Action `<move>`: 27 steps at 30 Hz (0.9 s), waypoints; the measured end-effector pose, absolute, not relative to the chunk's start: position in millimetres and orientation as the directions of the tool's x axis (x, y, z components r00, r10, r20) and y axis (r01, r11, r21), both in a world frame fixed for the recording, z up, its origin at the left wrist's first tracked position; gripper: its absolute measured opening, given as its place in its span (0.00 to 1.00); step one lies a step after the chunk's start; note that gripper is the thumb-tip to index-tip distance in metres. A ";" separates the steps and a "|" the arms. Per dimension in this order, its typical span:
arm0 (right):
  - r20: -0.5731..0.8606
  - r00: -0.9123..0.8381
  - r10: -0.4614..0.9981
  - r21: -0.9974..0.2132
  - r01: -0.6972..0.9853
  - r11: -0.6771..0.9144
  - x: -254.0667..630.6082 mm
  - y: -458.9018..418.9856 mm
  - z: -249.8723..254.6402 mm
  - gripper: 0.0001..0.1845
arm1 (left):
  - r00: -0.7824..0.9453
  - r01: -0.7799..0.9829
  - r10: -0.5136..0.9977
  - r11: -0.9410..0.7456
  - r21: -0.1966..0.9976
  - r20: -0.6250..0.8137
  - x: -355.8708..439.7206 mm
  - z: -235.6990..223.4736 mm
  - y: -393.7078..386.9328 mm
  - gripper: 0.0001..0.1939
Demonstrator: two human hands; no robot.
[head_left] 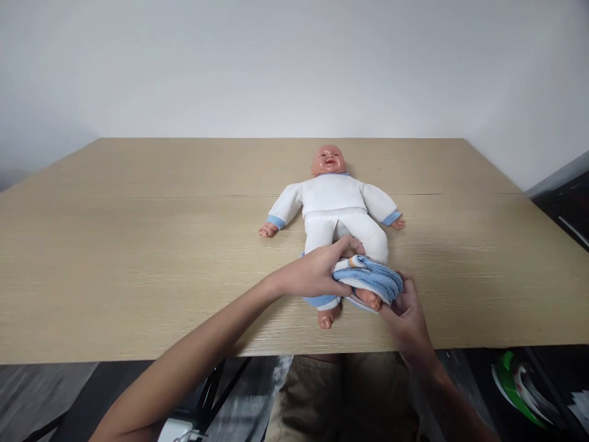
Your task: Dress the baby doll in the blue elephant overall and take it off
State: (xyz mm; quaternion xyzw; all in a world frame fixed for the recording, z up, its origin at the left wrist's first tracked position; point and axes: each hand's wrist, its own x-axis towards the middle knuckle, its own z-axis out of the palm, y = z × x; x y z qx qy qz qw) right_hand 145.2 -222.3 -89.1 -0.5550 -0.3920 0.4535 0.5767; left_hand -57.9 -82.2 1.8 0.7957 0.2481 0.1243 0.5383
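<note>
Plastic-headed doll in white cloth suit (334,193) lies face-up on pale wooden tabletop (138,264) | left hand (317,268), right hand (408,313): each grip pinches bunched blue-and-white fabric (370,276) round one pink plastic foot (368,299) | I'd say uneven tugging could snag toes, dragging the doll askew.

A doll (334,195) lies on the wooden table (138,258).
</note>
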 end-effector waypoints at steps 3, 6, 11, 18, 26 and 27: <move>0.024 0.269 0.963 -0.999 -0.028 0.033 155.7 -213.9 -83.8 0.32 | 0.827 0.256 0.561 -0.348 0.902 -0.018 -60.2 -0.9 -81.5 0.29; 0.078 0.167 0.983 -0.989 0.139 0.055 175.9 -200.6 -73.5 0.18 | 0.797 0.297 0.601 -0.472 0.830 0.056 -61.8 -4.4 -80.1 0.15; 0.186 -0.188 0.964 -0.881 0.404 0.248 214.9 -170.2 -50.1 0.08 | 0.815 0.318 0.563 -0.634 0.705 0.139 -71.1 -9.1 -82.2 0.14; 0.204 -0.491 0.847 -0.861 0.321 0.394 234.9 -140.4 -29.9 0.17 | 0.752 0.409 0.645 -0.616 0.673 0.133 -108.8 -7.9 -81.0 0.22; 0.235 -0.392 0.890 -0.919 0.208 0.335 221.2 -83.7 -38.6 0.19 | 0.673 0.299 0.714 -0.502 0.812 0.194 -115.1 -19.4 -53.3 0.13; 0.229 -0.352 0.908 -0.934 0.182 0.307 218.2 -75.9 -42.0 0.18 | 0.607 0.306 0.771 -0.451 0.838 0.193 -113.7 -26.1 -50.2 0.15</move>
